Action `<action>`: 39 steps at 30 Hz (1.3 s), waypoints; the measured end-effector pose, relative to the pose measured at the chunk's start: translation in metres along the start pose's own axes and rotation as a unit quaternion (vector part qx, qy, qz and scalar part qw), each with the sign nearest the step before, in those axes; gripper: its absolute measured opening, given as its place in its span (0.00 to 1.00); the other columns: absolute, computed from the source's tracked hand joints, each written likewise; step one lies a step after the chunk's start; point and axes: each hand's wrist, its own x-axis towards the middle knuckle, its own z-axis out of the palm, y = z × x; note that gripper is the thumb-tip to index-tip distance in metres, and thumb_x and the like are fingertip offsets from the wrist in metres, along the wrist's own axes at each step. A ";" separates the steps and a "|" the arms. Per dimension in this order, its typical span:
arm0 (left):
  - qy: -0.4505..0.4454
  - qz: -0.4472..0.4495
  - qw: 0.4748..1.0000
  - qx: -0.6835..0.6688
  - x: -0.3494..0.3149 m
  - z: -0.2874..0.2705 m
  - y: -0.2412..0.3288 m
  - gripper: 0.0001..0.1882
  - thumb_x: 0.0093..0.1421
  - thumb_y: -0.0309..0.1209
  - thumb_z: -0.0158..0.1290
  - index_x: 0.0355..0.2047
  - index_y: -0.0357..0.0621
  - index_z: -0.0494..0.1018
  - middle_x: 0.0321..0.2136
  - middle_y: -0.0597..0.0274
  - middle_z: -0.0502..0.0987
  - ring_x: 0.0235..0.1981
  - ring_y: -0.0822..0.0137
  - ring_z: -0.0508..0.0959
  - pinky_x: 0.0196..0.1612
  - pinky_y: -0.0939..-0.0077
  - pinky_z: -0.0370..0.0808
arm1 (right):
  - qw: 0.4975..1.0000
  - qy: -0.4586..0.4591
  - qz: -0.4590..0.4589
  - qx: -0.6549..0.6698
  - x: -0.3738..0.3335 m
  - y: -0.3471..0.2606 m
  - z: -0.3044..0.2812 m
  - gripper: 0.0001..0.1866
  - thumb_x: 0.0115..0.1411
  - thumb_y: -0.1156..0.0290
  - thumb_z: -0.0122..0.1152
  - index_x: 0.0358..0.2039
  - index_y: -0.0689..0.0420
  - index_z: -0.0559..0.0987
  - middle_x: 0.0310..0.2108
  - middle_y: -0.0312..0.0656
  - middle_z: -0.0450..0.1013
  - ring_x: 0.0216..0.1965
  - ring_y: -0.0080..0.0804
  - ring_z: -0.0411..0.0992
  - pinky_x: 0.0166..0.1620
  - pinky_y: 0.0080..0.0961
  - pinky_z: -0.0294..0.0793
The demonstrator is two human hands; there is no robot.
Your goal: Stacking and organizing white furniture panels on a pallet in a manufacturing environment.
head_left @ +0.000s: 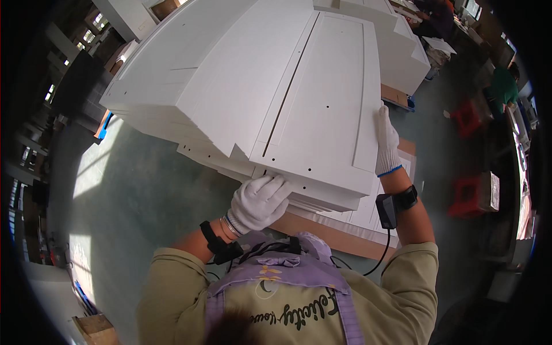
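Note:
A white panel [339, 86] with a long groove, a raised border and several small dark holes lies on a stack of similar white panels in front of me. My left hand [260, 201], in a white knitted glove, has its fingers bent over the panel's near edge at the left corner; the fingertips are partly hidden there. Along the panel's right edge lies my right hand [387, 138], also gloved, its fingers straight and pointing away from me. The palm rests against that edge, and the thumb is hard to make out.
More white panels [218, 63] are stacked to the left and behind. Brown cardboard [339, 233] lies under the near stack. Red stools [466, 195] stand on the right. Another person in green [505, 83] is at the far right, near a long bench.

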 end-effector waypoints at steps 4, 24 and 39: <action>0.023 -0.015 1.000 -0.010 -0.008 0.003 0.003 0.19 0.43 0.29 0.55 0.39 0.45 0.71 0.38 0.61 0.71 0.35 0.62 0.71 0.35 0.71 0.72 | 0.997 -0.062 0.021 0.027 -0.031 0.019 -0.020 0.29 0.59 0.48 0.50 0.49 0.60 0.67 0.42 0.42 0.70 0.41 0.33 0.72 0.42 0.29 0.75; 0.122 -0.209 0.962 -0.125 -0.004 -0.009 -0.002 0.05 0.53 0.30 0.52 0.30 0.45 0.73 0.26 0.60 0.75 0.30 0.56 0.74 0.35 0.65 0.72 | 0.635 0.002 -0.447 -0.630 -0.139 0.062 -0.044 0.21 0.63 0.77 0.38 0.58 0.63 0.56 0.48 0.59 0.65 0.38 0.50 0.68 0.41 0.32 0.69; 0.081 -0.260 0.956 -0.105 0.001 -0.002 -0.004 0.10 0.57 0.37 0.46 0.25 0.48 0.72 0.24 0.61 0.75 0.29 0.59 0.74 0.32 0.66 0.73 | 0.737 0.087 -0.323 -0.587 -0.142 0.063 -0.039 0.29 0.65 0.52 0.30 0.61 0.56 0.55 0.47 0.59 0.67 0.47 0.50 0.67 0.49 0.35 0.64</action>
